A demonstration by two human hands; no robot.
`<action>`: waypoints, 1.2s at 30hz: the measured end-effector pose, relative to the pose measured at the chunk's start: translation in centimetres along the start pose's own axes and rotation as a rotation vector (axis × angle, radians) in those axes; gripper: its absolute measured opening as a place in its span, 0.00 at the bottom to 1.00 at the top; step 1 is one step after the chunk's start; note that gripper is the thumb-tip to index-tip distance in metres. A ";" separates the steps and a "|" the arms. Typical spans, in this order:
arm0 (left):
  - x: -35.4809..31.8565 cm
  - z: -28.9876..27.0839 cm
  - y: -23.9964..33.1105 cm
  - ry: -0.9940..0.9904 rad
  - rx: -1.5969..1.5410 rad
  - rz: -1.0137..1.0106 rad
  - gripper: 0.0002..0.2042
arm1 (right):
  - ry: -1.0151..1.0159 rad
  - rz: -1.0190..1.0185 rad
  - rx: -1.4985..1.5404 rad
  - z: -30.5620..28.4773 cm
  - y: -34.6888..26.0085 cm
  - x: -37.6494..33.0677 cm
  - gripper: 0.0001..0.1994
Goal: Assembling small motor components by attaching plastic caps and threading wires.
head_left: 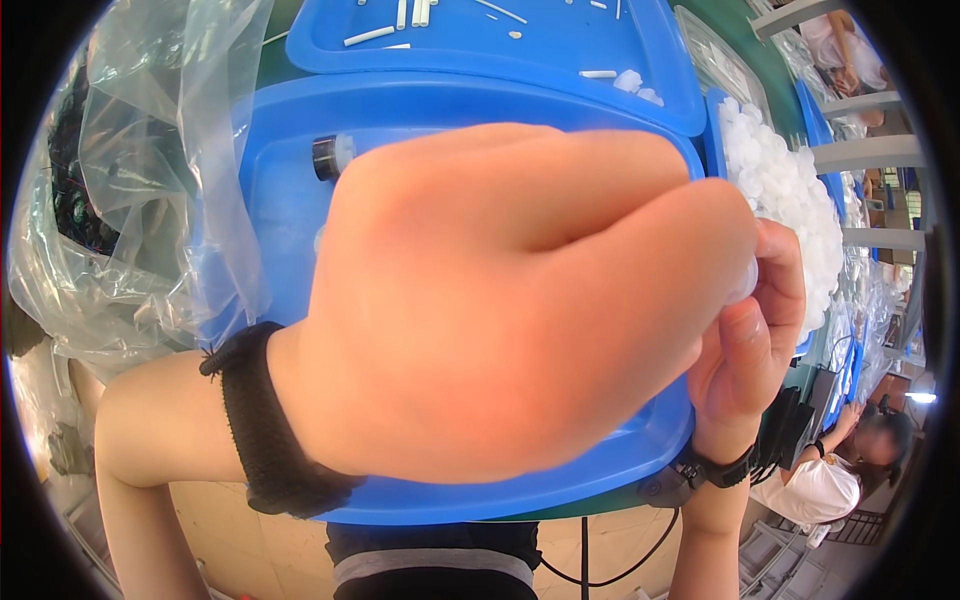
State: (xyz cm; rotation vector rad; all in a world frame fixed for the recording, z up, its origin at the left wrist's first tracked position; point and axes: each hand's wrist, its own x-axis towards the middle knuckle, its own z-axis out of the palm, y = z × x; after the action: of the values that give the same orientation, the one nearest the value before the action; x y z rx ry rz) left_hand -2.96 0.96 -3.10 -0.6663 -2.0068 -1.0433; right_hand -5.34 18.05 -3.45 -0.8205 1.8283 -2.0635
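Observation:
My left hand [520,300], with a black wristband [270,420], fills the middle of the view close to the camera. Its fingers are curled, and their tips are hidden behind the knuckles, so what they grip cannot be made out. Just right of it, my right hand [745,350] has its thumb and fingers bent around a small translucent white piece [742,284], mostly hidden by the left hand. Below both lies a blue tray [290,105]. In it, a short black cylinder with a white end [327,158] shows beyond the left hand.
A second blue tray [480,55] farther off holds white tubes [370,36] and small white pieces [628,80]. At the right is a heap of white plastic pieces [780,190]. Clear plastic bags [150,180] lie at left. Another person [825,480] sits at far right.

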 end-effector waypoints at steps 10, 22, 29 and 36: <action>0.0 -0.1 0.2 0.001 -0.004 -0.006 0.08 | 0.055 0.040 -0.029 0.5 -0.3 0.0 0.20; 0.0 -0.2 0.4 -0.011 0.015 -0.020 0.08 | 0.072 0.018 -0.100 0.6 -0.4 0.1 0.22; -1.0 0.0 -0.3 0.008 0.009 -0.042 0.09 | 0.045 -0.006 -0.082 0.3 -0.2 0.0 0.22; -0.1 0.0 0.2 0.003 0.033 -0.019 0.09 | 0.084 0.020 -0.103 0.6 -0.4 0.0 0.21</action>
State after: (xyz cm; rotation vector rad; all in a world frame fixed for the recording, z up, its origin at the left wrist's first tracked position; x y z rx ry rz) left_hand -2.80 1.04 -3.06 -0.6289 -2.0272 -1.0190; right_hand -4.93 17.63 -3.02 -0.7483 1.9935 -2.0354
